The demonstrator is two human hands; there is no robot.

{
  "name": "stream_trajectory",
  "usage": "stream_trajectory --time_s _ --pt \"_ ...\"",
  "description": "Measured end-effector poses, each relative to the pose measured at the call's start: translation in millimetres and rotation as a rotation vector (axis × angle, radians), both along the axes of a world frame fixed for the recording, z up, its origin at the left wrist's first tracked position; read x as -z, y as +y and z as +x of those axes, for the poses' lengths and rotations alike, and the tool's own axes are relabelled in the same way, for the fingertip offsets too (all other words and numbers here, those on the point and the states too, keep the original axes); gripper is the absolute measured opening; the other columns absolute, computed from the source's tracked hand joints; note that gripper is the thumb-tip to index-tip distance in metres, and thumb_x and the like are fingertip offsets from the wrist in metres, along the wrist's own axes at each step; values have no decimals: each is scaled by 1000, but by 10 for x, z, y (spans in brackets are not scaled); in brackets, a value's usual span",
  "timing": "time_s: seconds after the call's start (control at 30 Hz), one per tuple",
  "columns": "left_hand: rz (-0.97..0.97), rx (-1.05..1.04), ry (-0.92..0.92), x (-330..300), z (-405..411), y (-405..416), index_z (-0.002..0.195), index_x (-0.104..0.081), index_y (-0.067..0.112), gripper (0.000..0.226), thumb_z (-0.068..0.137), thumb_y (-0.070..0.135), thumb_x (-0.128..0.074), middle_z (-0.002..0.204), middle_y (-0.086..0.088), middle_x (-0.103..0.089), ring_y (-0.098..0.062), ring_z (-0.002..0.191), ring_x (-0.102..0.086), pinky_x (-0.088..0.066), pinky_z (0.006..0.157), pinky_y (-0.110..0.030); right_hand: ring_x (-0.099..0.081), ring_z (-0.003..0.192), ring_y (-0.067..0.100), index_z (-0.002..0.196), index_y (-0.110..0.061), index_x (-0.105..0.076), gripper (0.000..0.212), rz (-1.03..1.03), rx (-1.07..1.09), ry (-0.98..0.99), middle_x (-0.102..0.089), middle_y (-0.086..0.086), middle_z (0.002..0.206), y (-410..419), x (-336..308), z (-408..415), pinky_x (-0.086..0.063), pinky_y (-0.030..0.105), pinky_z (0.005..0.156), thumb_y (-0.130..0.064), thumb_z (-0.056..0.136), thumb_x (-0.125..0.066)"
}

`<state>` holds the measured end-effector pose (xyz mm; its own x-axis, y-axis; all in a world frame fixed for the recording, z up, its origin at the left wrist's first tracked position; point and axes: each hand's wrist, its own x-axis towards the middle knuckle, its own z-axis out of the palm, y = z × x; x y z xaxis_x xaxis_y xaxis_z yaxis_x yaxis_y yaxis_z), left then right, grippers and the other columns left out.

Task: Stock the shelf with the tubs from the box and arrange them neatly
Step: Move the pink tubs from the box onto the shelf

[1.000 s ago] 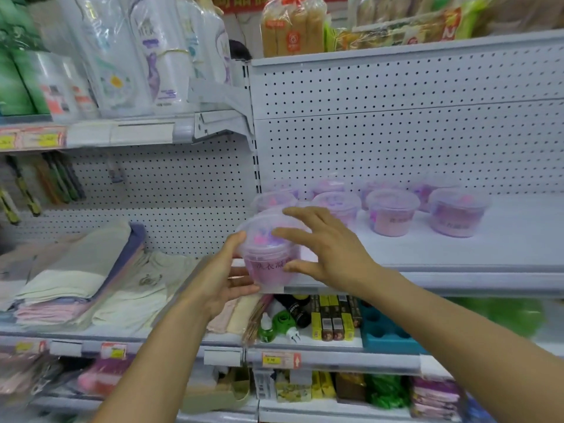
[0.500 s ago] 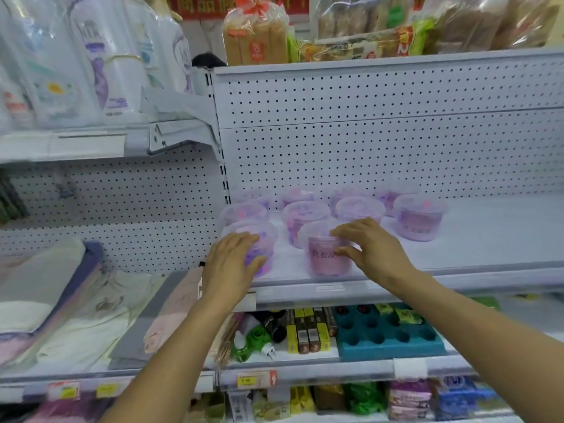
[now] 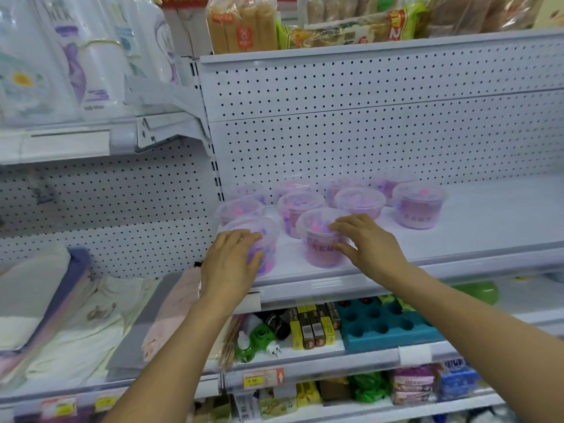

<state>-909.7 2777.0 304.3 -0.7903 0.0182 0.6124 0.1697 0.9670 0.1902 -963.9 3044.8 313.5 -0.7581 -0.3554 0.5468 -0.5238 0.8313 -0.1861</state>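
On the white metal shelf point(image 3: 457, 239) backed by perforated pegboard point(image 3: 366, 132), a group of round clear plastic tubs with pink and purple contents stands upright, lids up, their axes vertical. The left hand point(image 3: 232, 264) is cupped over the front-left clear tub point(image 3: 268, 239), fingers curled on its lid and near side, at the shelf's left front corner. The right hand point(image 3: 369, 245) grips the front-middle clear tub point(image 3: 320, 239), fingertips on the lid and thumb pressed to the wall, whose printed label faces the front edge of the shelf. Both tubs sit flat on the shelf, near each other but apart. Behind them, towards the pegboard, more tubs stand in rough rows; the rightmost tub point(image 3: 418, 206) also shows its label forward. To the right of that tub the shelf is bare white.
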Motion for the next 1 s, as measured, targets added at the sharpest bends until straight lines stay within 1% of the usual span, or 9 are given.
stream_trajectory --time_s 0.07,0.17,0.27,0.33,0.43,0.53,0.67,0.9,1.0 --pt "-47 -18 -26 -26 8 17 129 -59 20 42 90 37 -60 128 -1 -59 -24 120 -47 -30 103 -33 -45 125 21 129 -24 -56 43 73 11 14 -56 -4 132 6 -13 21 -47 37 84 -36 88 -62" --pt "-102 -66 -59 -44 54 136 141 -43 18 62 88 49 -56 138 -4 -51 -26 131 -38 -21 111 -38 -34 136 24 140 -24 -43 55 177 14 39 -42 1 147 46 -26 113 -31 40 106 -45 90 -55" --pt "-141 -55 -76 -12 162 422 149 -25 18 76 88 60 -45 152 -5 -34 -26 143 -20 -12 117 -46 -28 141 26 145 -25 -36 60 167 41 101 -34 3 153 210 -9 331 -24 48 113 -47 91 -51" --pt "-135 22 -47 9 275 711 149 -26 18 77 88 62 -43 154 -7 -30 -26 145 -19 -10 119 -48 -30 141 28 143 -22 -41 58 122 75 158 -35 6 152 410 13 509 -26 52 112 -45 91 -54" --pt "-122 147 7 68 430 1245 145 -35 16 74 88 63 -36 149 -9 -38 -29 138 -32 -19 117 -49 -39 135 31 137 -19 -48 54 63 151 198 -40 9 149 836 80 774 -32 55 109 -41 89 -59" --pt "-85 252 5 192 523 1881 143 -36 21 68 89 62 -36 144 -5 -44 -26 130 -41 -26 113 -45 -50 124 33 135 -16 -50 52 24 237 173 -47 11 142 1400 197 1059 -41 53 101 -38 88 -60" --pt "-76 383 -59 407 613 2877 142 -38 23 66 88 61 -43 139 -4 -50 -26 124 -48 -36 108 -46 -55 117 34 135 -14 -50 51 23 359 84 -50 11 140 2339 395 1473 -48 44 88 -37 90 -59" --pt "-84 636 -192 910 790 4784 138 -45 17 64 88 56 -46 129 -6 -55 -28 115 -52 -42 98 -44 -50 122 27 138 -19 -46 50 25 591 -104 -49 5 139 4122 1006 2213 -49 41 90 -42 93 -47" --pt "-76 754 -289 1202 923 5525 138 -43 20 62 89 57 -47 129 -4 -54 -26 116 -51 -44 97 -43 -53 117 24 133 -20 -50 46 -8 687 -191 -52 3 134 4791 1362 2522 -51 38 83 -39 91 -53"
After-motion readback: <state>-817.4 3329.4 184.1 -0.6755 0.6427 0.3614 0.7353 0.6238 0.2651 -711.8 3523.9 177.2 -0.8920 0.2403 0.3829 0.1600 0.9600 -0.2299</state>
